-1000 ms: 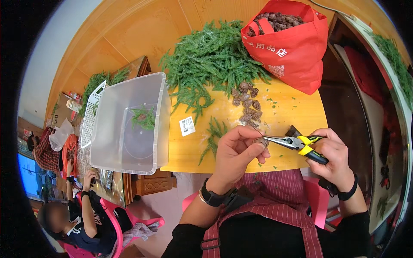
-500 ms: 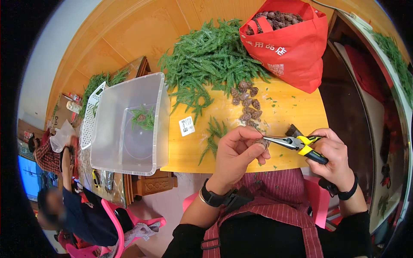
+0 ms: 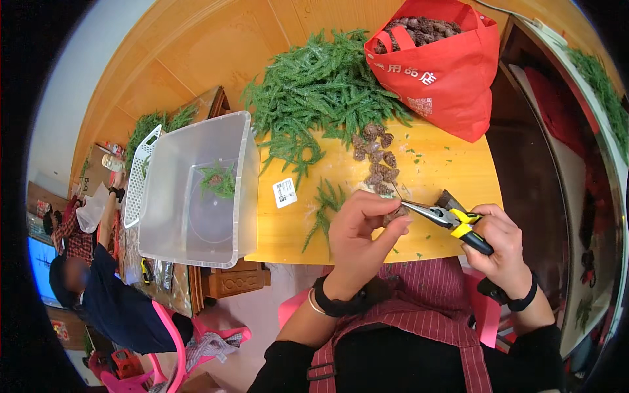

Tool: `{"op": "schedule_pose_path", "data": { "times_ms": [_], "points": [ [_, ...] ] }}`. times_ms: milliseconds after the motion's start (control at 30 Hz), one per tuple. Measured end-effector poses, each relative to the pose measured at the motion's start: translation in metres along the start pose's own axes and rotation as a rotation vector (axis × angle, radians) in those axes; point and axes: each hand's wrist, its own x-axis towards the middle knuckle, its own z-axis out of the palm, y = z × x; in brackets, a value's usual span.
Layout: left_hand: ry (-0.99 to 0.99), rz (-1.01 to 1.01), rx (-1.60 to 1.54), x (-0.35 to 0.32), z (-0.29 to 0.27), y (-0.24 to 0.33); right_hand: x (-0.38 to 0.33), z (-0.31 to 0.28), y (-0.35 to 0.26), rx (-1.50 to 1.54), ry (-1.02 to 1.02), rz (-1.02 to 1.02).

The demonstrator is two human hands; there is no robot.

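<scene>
Between thumb and fingers, my left hand [image 3: 359, 230] pinches a small brown pinecone [image 3: 394, 215]. My right hand [image 3: 503, 247] is closed around the black and yellow grips of needle-nose pliers [image 3: 462, 229]. The plier tips point left and touch the top of the pinecone, where a thin wire [image 3: 398, 191] sticks up. Whether the jaws are clamped on that wire is too small to tell. Just beyond my left hand, several loose pinecones [image 3: 376, 157] lie in a short column on the yellow table [image 3: 295, 229]. A dark wedge-shaped piece [image 3: 448, 200] rests behind the pliers.
A heap of green artificial sprigs [image 3: 321, 85] covers the table's back, beside a red bag [image 3: 439, 78] full of pinecones. A clear plastic bin [image 3: 247, 190] stands left, holding one sprig with a pinecone [image 3: 216, 179]. Single sprigs [image 3: 321, 213] lie near a white label [image 3: 284, 192]. A co-worker [image 3: 124, 308] sits far left.
My right hand and the pliers have shifted slightly left and down. The wire now stands up more visibly at the plier tips. The co-worker at far left has leaned and reached an arm farther up.
</scene>
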Motion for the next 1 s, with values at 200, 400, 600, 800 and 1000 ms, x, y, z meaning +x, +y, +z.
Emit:
{"op": "schedule_pose_path", "data": {
  "times_ms": [200,400,600,800,1000],
  "points": [
    [0.015,0.528,0.708,0.001,0.005,0.002,-0.007,0.004,0.004,0.054,-0.014,0.006],
    [-0.052,-0.503,-0.417,0.011,-0.001,0.02,-0.006,0.002,0.007,0.052,-0.015,-0.016],
    [-0.067,-0.417,-0.418,0.007,-0.003,0.009,-0.006,0.004,0.007,0.051,-0.006,-0.007],
    [0.072,-0.108,-0.071,0.006,0.008,0.012,-0.006,0.006,0.004,0.091,0.015,0.044],
    [0.073,0.601,0.753,0.011,0.006,0.01,-0.009,0.004,0.003,0.126,-0.039,0.076]
  ]
}}
